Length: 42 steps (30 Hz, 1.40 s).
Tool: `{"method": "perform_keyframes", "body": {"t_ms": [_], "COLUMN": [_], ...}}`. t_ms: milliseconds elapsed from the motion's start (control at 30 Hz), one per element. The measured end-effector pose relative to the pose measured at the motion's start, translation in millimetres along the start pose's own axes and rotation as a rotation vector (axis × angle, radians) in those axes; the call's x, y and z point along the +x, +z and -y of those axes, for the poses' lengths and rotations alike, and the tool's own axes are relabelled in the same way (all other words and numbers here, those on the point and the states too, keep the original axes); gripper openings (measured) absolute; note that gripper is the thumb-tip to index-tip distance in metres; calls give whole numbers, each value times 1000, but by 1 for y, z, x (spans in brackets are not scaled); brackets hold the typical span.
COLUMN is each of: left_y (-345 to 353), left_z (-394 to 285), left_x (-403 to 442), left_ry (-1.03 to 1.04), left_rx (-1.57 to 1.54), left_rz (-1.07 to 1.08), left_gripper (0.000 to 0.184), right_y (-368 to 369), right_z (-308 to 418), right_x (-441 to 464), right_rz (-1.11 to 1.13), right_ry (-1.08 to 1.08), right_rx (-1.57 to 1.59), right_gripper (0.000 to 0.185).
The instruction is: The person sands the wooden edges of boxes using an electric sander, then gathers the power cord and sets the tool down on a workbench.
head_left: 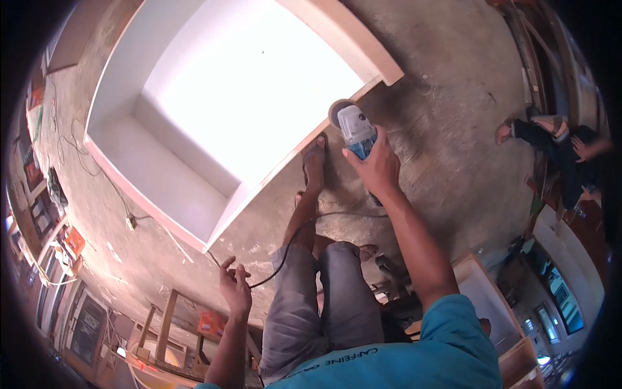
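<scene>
My right hand [376,163] is wrapped round a grey and blue angle grinder [356,126]. The grinder's round disc [341,111] is at the wooden edge of a large white open box [150,148]; whether it touches the edge I cannot tell. A dark power cord [282,260] curves across my legs to my left hand [234,285]. That hand is low on the left with its fingers curled loosely about the cord, which comes out again on its far side. Part of the grinder's body is hidden by my right hand.
My sandalled foot [314,157] stands close to the box's edge on the concrete floor [447,162]. A wooden frame [162,330] stands low on the left. Another person [560,152] is at the far right. More cords [107,178] lie on the left floor.
</scene>
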<state>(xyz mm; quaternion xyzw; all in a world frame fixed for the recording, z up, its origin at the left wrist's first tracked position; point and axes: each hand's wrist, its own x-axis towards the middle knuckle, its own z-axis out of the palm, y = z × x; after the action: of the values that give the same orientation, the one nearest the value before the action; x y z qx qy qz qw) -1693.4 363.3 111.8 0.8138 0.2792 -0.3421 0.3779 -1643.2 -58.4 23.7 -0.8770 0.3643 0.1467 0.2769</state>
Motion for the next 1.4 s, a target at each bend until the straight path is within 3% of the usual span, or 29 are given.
{"method": "perform_keyframes", "body": {"t_ms": [300, 833, 1033, 1100, 1167, 1267, 1400], "left_y": [23, 33, 34, 36, 39, 42, 43], "left_z": [-44, -52, -49, -47, -72, -82, -70], "left_x": [5, -6, -7, -4, -3, 1, 4], "left_ry": [-83, -68, 13, 146, 131, 119, 110], "left_rx": [21, 148, 190, 256, 328, 314, 339], "left_rz": [50, 83, 84, 87, 89, 119, 184], "left_gripper": [33, 32, 33, 33, 33, 34, 35], "right_y": [-25, -44, -37, -21, -17, -33, -37], "right_z": [-22, -20, -8, -16, -16, -2, -7], "right_x": [33, 53, 28, 9, -3, 3, 26], "right_rz": [-2, 21, 166, 109, 42, 87, -14], "right_ry": [59, 120, 90, -33, -93, 110, 112], "right_rx": [11, 35, 5, 24, 43, 33, 58], "right_gripper": [85, 85, 86, 87, 88, 87, 85]}}
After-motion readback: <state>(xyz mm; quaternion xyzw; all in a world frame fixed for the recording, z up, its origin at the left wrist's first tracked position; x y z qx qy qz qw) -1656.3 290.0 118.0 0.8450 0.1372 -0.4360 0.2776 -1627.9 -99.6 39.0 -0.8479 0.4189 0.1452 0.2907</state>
